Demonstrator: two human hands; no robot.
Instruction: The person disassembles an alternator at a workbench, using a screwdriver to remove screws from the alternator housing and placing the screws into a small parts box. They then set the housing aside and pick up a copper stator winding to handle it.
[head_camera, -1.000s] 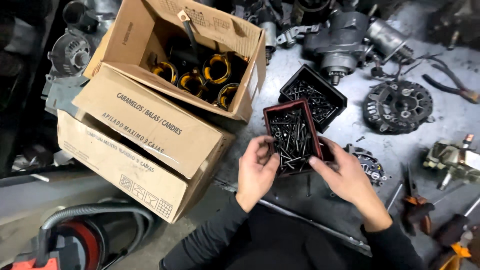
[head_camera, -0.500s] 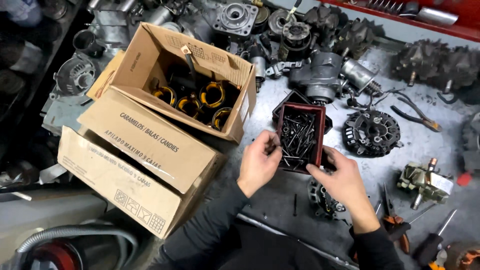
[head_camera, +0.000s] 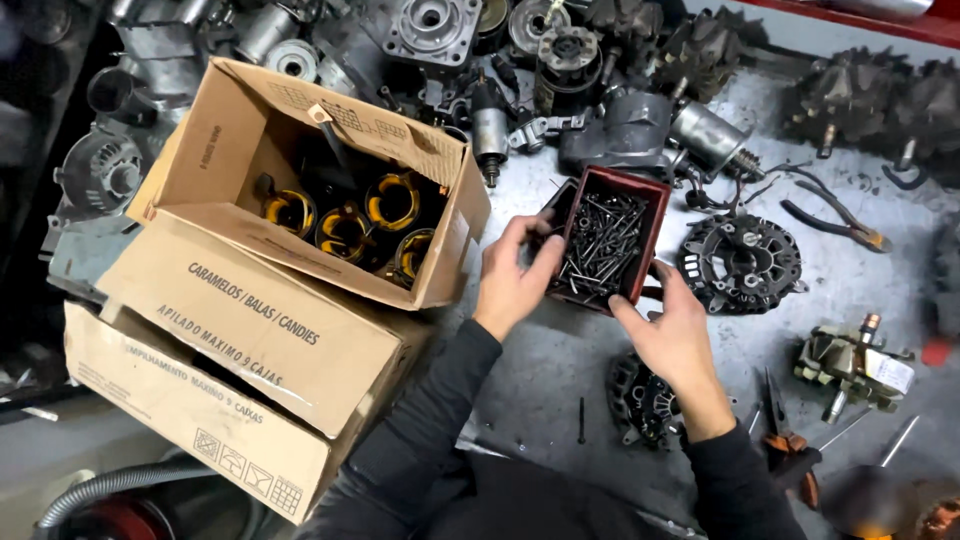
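Person at bench, both hands on a small red tray (head_camera: 655, 215) full of long dark bolts (head_camera: 600, 240). Left hand (head_camera: 515, 275) grasps the tray's near-left edge, fingers curled over the rim and touching the bolts; right hand (head_camera: 670, 325) holds the near-right corner from below — thumb at the rim. The tray sits on the grey bench (head_camera: 540, 370), just right of an open cardboard box (head_camera: 250, 130) of copper-wound coils (head_camera: 345, 225), with an alternator housing (head_camera: 742, 262) to its right. Step in hand, by my reading: steadying the tray to pick through the bolts. Picking one out would call for one hand to let go while the other keeps the tray level.
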